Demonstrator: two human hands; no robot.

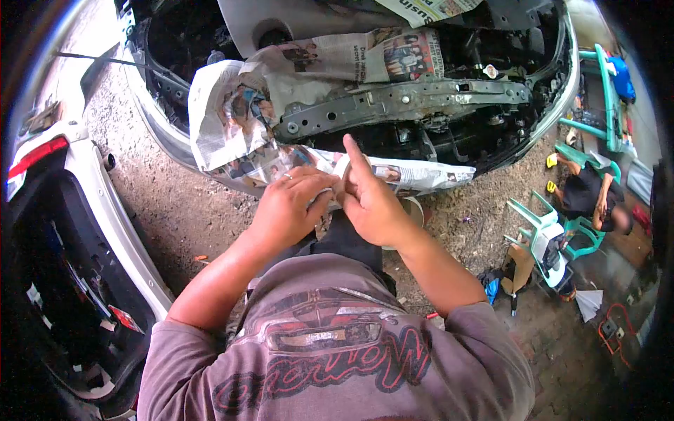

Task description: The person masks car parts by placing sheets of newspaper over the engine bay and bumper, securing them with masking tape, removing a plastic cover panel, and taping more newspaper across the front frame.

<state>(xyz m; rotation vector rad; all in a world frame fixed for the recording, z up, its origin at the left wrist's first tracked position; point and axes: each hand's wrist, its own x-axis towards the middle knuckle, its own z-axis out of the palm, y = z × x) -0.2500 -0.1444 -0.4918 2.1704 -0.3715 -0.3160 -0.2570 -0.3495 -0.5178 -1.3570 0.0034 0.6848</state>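
Observation:
My right hand (379,210) grips a whitish roll of tape (342,167), with one finger pointing up beside it. Right against it, my left hand (291,203) has its fingers curled and pressed together. A bit of something white shows by its fingertips, too small to name. Both hands are at the near edge of the newspaper (235,116), which drapes over the front of an open car engine bay. A printed strip of the newspaper runs along the front edge, behind my hands. Beyond it lies a bare metal crossbar (407,102).
A detached white car panel with a red lamp (38,156) stands at the left. To the right are a green plastic stool (586,238), an overturned chair (537,217), a seated person (593,193) and an orange cord (618,330). Gravelly ground (168,224) surrounds the car.

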